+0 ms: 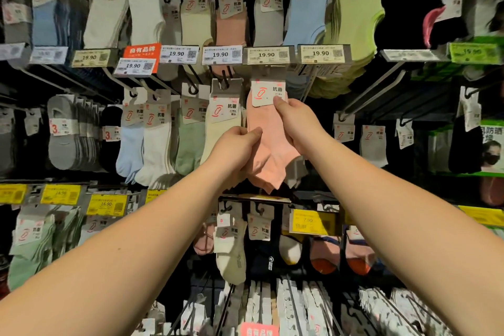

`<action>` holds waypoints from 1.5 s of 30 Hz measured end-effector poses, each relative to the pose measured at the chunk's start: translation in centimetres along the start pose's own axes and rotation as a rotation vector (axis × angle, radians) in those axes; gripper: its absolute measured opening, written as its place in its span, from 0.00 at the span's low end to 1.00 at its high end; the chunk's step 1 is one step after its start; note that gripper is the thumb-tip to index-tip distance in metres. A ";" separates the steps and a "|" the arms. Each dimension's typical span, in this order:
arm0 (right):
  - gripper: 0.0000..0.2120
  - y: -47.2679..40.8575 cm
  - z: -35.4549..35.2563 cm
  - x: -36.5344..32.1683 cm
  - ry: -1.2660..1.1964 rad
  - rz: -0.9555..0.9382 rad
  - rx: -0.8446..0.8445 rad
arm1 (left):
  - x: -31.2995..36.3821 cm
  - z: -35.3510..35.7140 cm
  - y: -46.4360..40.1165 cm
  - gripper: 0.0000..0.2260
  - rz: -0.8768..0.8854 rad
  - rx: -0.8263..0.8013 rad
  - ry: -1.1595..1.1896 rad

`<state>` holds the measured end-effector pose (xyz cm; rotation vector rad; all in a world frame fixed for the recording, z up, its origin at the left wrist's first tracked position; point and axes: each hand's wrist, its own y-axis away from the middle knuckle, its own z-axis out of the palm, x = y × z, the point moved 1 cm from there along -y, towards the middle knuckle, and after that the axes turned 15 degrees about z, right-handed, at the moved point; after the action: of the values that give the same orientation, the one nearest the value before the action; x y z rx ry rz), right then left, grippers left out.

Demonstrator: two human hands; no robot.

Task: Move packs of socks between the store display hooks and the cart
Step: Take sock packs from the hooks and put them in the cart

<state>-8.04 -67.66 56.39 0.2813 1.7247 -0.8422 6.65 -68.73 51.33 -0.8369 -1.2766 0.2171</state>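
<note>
Both hands on the pink sock pack (268, 142), held up at the middle row of the display, just under the 19.90 price tag (268, 55). My right hand (293, 125) is clamped on the pack's right edge, thumb pressed on the lower corner of the card header (266, 93), so I can steer the top of the pack. My left hand (240, 144) pinches the sock fabric on the left side, lower down, to stop the pack swinging. The header's top sits right at the price rail; can't tell if its hole is on a hook or just off it, since the tag hides that spot. Cream sock pack (222, 117) hangs just beside on the left, on its own hook (224, 84), nearly touching mine. Cart not in view. My read: this is the hook end of the transfer, either threading on or sliding off. Risk: snagging the card or knocking the cream neighbour.
</note>
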 end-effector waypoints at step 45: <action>0.19 31.7 -16.3 25.5 1.012 0.430 0.087 | -15.8 8.0 21.9 0.06 0.186 -0.812 -0.476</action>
<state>-10.22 -40.06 22.38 1.2520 2.3999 -0.4540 0.97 -59.20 25.43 -1.6719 -1.7651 0.0325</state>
